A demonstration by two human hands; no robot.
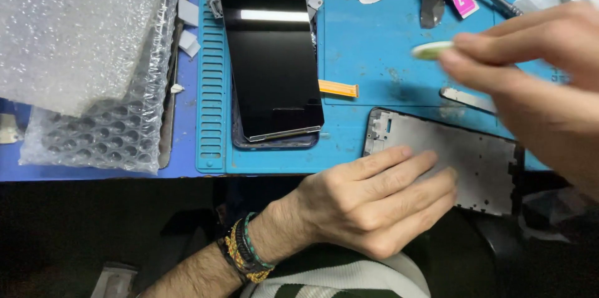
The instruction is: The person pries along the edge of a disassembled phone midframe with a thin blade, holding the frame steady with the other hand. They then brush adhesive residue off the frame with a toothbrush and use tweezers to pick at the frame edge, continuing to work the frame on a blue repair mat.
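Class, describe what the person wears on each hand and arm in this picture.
The left hand is bare; its wrist carries stacked bracelets: dark cords, yellow beads, one teal band. No sleeve shows. The right hand is bare, blurred, with no ring or sleeve visible.

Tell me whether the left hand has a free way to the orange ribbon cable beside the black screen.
Probably yes. The left hand rests flat on the grey phone frame, holding nothing. The orange ribbon cable lies bare on the blue mat just ahead, with nothing between. The right hand, pinching a pale pick, is off to the side.
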